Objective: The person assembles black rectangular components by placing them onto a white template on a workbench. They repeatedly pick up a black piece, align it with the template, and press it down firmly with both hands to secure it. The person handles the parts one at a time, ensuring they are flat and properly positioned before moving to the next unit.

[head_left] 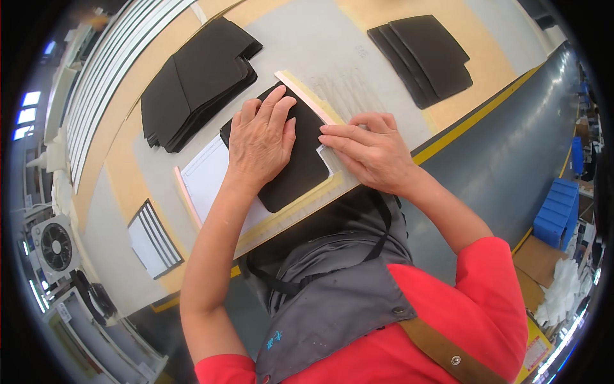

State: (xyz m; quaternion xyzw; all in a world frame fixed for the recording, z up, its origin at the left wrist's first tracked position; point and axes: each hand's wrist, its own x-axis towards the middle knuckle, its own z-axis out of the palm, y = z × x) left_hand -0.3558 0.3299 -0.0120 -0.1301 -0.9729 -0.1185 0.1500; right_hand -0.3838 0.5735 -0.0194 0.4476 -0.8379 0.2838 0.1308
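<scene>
A flat black panel (pixel 295 177) with a notch in its right side lies on a white paper sheet (pixel 209 168) at the table's near edge. My left hand (pixel 261 137) rests flat on the panel, its fingers extended and slightly apart. At the notch, my right hand (pixel 374 150) has thumb and fingers pinched together against the panel's edge. Whatever is between those fingertips is too small to make out. A pink strip with yellow tape (pixel 310 99) borders the panel at the upper right, and another pink strip (pixel 187 195) runs along the paper's left side.
Stacked black panels (pixel 198 83) sit at the far left, and a smaller stack (pixel 425 57) at the far right. A sheet with dark stripes (pixel 155 240) lies on the table's left. Long white strips (pixel 118 70) line the far left edge. Blue bins (pixel 556 214) stand beyond the floor.
</scene>
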